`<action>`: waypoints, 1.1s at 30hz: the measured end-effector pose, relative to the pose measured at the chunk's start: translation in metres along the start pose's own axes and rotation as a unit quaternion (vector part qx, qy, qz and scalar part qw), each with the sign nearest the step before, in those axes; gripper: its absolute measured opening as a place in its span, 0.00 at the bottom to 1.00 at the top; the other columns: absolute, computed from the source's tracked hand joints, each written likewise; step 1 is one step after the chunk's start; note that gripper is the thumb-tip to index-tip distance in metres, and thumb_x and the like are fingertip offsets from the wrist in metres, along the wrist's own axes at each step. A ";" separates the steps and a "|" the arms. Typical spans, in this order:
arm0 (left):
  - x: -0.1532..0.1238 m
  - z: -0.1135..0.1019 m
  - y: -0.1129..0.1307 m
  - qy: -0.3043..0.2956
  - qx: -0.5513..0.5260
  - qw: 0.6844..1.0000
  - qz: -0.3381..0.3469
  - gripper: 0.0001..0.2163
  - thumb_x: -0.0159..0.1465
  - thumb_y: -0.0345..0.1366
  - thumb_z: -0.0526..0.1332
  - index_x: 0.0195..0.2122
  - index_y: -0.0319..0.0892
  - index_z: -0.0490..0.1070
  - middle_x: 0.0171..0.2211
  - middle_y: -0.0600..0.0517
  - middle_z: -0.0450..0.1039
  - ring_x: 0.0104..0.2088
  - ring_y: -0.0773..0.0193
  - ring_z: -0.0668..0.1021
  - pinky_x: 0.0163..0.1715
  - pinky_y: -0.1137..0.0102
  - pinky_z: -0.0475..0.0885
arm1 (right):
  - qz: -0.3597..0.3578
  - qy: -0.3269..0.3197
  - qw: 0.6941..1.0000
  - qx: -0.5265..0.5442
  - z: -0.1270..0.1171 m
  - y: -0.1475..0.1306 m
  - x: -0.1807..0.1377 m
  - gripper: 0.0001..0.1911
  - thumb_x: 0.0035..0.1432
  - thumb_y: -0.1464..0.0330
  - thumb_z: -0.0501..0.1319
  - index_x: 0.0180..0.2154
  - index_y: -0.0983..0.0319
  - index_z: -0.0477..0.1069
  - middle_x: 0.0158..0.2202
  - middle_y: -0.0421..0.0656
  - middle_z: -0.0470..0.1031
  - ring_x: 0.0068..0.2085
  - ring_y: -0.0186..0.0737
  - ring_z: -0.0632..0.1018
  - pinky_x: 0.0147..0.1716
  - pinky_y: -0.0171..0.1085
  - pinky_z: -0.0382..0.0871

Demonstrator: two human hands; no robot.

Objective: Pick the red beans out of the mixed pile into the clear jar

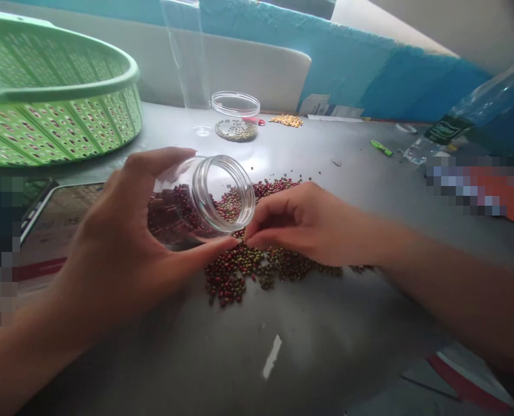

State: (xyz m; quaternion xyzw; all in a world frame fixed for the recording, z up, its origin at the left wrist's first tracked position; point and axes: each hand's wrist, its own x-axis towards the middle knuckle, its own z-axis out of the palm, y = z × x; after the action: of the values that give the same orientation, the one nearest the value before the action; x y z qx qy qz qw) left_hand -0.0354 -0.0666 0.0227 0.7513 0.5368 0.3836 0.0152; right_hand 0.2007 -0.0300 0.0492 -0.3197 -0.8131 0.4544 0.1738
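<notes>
My left hand [110, 231] is wrapped round a clear jar [177, 216], which lies tilted with its open mouth facing right. Dark red beans sit inside the jar. Under and behind the jar's mouth, a pile of mixed red and green beans [226, 277] spreads over the grey table [153, 352]. My right hand [302, 225] is over this pile, close beside the jar's rim, its thumb and fingertips pinched together. Whatever is between those fingertips is too small or hidden to name.
A green plastic basket [62, 124] stands at the back left. Behind the pile are a clear round container [236, 118] with small pale-green beans and a heap of yellow kernels [286, 120]. A plastic bottle [450, 130] leans at the right.
</notes>
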 end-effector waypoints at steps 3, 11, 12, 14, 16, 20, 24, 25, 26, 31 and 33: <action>0.000 0.001 0.000 0.005 -0.007 1.000 -0.016 0.42 0.44 0.59 0.70 0.59 0.49 0.62 0.54 0.51 0.71 0.51 0.50 0.76 0.54 0.53 0.72 | 0.084 0.033 0.977 0.193 -0.001 0.007 0.005 0.05 0.57 0.71 0.66 0.37 0.64 0.79 0.33 0.42 0.80 0.33 0.33 0.78 0.35 0.33 0.73; 0.001 0.001 -0.002 0.008 0.013 0.998 -0.054 0.43 0.42 0.58 0.71 0.59 0.53 0.62 0.50 0.53 0.73 0.45 0.50 0.78 0.52 0.49 0.73 | 0.154 0.068 0.893 0.417 0.002 0.016 0.013 0.07 0.59 0.73 0.62 0.35 0.68 0.80 0.37 0.51 0.82 0.37 0.38 0.82 0.47 0.38 0.78; 0.001 0.001 -0.002 0.008 0.012 0.998 -0.058 0.43 0.42 0.58 0.71 0.59 0.53 0.62 0.50 0.53 0.73 0.44 0.50 0.78 0.51 0.49 0.74 | 0.149 0.070 0.891 0.424 0.002 0.015 0.013 0.08 0.59 0.72 0.62 0.35 0.68 0.80 0.38 0.51 0.81 0.38 0.38 0.81 0.47 0.37 0.77; 0.000 0.001 -0.003 0.009 0.010 0.998 -0.056 0.43 0.42 0.58 0.71 0.59 0.53 0.62 0.50 0.52 0.73 0.44 0.50 0.79 0.50 0.49 0.74 | 0.142 0.074 0.887 0.433 0.003 0.015 0.013 0.08 0.60 0.72 0.61 0.34 0.67 0.79 0.38 0.51 0.81 0.38 0.37 0.81 0.48 0.37 0.77; -0.001 0.001 -0.003 0.014 0.015 0.999 -0.034 0.42 0.43 0.57 0.71 0.59 0.51 0.62 0.51 0.51 0.72 0.46 0.48 0.78 0.52 0.49 0.74 | 0.134 0.085 0.881 0.446 0.004 0.014 0.014 0.07 0.60 0.72 0.62 0.32 0.66 0.78 0.38 0.50 0.81 0.39 0.37 0.80 0.50 0.38 0.76; -0.003 0.001 -0.004 0.015 0.065 0.997 0.027 0.40 0.48 0.57 0.69 0.60 0.50 0.62 0.51 0.49 0.72 0.51 0.44 0.75 0.54 0.48 0.72 | 0.077 0.156 0.861 0.477 0.005 0.009 0.013 0.06 0.59 0.70 0.63 0.36 0.66 0.77 0.43 0.49 0.80 0.46 0.40 0.80 0.57 0.41 0.71; -0.004 0.000 -0.005 0.012 0.162 0.986 0.032 0.39 0.51 0.59 0.66 0.62 0.54 0.59 0.55 0.49 0.71 0.55 0.39 0.73 0.51 0.45 0.72 | 0.049 0.193 0.852 0.485 0.006 -0.002 0.009 0.07 0.59 0.67 0.64 0.38 0.64 0.77 0.46 0.47 0.80 0.52 0.43 0.78 0.59 0.42 0.69; -0.004 0.000 -0.005 0.010 0.178 0.983 0.036 0.39 0.51 0.60 0.66 0.63 0.55 0.59 0.56 0.49 0.70 0.55 0.39 0.72 0.51 0.44 0.72 | 0.048 0.191 0.853 0.484 0.007 -0.004 0.007 0.08 0.59 0.67 0.64 0.38 0.64 0.77 0.47 0.48 0.79 0.53 0.44 0.77 0.60 0.43 0.68; -0.004 0.000 -0.005 0.007 0.188 0.981 0.042 0.39 0.52 0.60 0.66 0.63 0.55 0.58 0.56 0.49 0.71 0.55 0.39 0.73 0.51 0.44 0.72 | 0.044 0.187 0.856 0.480 0.008 -0.006 0.006 0.08 0.59 0.66 0.64 0.39 0.63 0.77 0.49 0.48 0.79 0.55 0.44 0.76 0.61 0.43 0.67; -0.002 0.000 -0.005 0.001 0.181 0.983 0.028 0.39 0.52 0.62 0.64 0.63 0.57 0.58 0.55 0.51 0.71 0.54 0.41 0.74 0.49 0.46 0.74 | -0.011 0.099 0.900 0.424 0.014 -0.013 0.000 0.16 0.65 0.58 0.59 0.49 0.56 0.76 0.59 0.39 0.73 0.66 0.45 0.64 0.67 0.45 0.56; -0.001 0.000 -0.005 0.002 0.159 0.987 0.007 0.39 0.50 0.62 0.65 0.62 0.59 0.59 0.55 0.52 0.71 0.54 0.41 0.74 0.49 0.47 0.74 | -0.039 0.050 0.920 0.386 0.013 -0.014 -0.002 0.19 0.67 0.56 0.55 0.55 0.54 0.73 0.63 0.35 0.68 0.69 0.43 0.59 0.68 0.43 0.50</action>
State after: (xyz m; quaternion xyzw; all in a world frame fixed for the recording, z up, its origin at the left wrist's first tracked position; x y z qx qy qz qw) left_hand -0.0397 -0.0653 0.0200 0.7474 0.5854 0.2948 -0.1084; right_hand 0.1897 -0.0450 0.0547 -0.2184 -0.5765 0.7093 0.3418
